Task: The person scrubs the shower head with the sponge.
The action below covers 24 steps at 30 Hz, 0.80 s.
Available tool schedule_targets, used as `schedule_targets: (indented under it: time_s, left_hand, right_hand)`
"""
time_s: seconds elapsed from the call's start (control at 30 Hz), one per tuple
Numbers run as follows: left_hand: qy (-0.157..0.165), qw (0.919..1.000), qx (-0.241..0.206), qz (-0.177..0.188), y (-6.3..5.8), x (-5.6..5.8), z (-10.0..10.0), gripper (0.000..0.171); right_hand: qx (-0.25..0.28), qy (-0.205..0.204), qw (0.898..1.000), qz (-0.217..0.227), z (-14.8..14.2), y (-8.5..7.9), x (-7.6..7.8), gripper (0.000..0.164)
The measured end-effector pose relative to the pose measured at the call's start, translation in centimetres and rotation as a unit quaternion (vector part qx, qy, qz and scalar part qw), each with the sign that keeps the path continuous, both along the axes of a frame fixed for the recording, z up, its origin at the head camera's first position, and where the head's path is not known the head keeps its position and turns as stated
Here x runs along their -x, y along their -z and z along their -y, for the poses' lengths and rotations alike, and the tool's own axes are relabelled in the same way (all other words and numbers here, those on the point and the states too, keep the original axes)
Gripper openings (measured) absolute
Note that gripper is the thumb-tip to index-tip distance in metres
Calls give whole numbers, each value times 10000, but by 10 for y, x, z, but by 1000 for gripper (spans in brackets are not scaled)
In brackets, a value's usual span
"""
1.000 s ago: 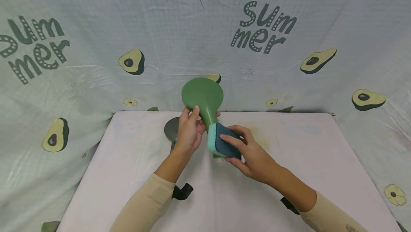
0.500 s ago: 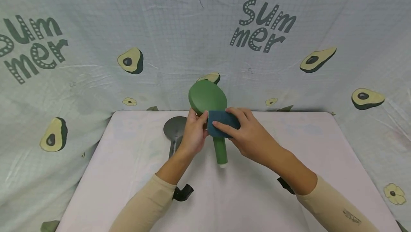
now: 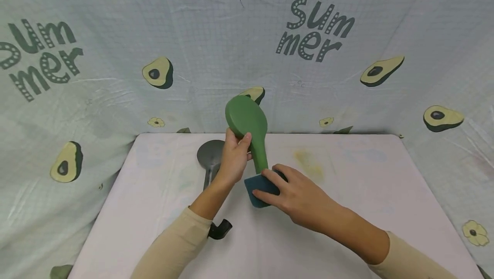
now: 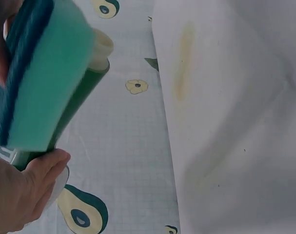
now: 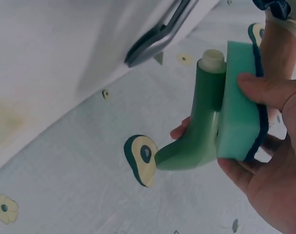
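In the head view my left hand grips a green shower head by its neck, holding it up over the table. My right hand pinches a sponge against the lower handle and hides the handle's end. The sponge has a dark blue scouring side and a teal foam side, which faces the handle in the left wrist view. Seen from the right wrist, the foam lies along the green handle, and the pale handle end sticks out at the top.
A grey shower head lies on the table beside my left forearm, partly covered by it. The white table bears a yellowish stain. A printed cloth hangs behind the table.
The sponge moved up to the neck, then back down to the lower handle with my right hand. The green shower head shifted and turned slightly; my left hand keeps its grip.
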State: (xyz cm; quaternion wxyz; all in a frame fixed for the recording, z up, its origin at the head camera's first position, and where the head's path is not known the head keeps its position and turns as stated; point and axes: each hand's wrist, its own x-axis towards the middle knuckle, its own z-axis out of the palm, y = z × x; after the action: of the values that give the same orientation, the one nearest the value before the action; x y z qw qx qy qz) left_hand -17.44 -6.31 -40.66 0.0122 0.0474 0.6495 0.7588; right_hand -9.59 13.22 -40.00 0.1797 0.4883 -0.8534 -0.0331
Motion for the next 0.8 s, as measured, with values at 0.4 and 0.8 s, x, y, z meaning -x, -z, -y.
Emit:
schedule_targets:
  time_s: [0.4,0.8]
  left_hand:
    - [-517,9970,267,-509,-2,-1,-8,44]
    - [-468,9979,-419,-149,0,7,-3,43]
  right_hand:
    - [233,840,9918,-939,8,-12,28,67]
    - [-52,-175,9992,-359,-9,8,1,63]
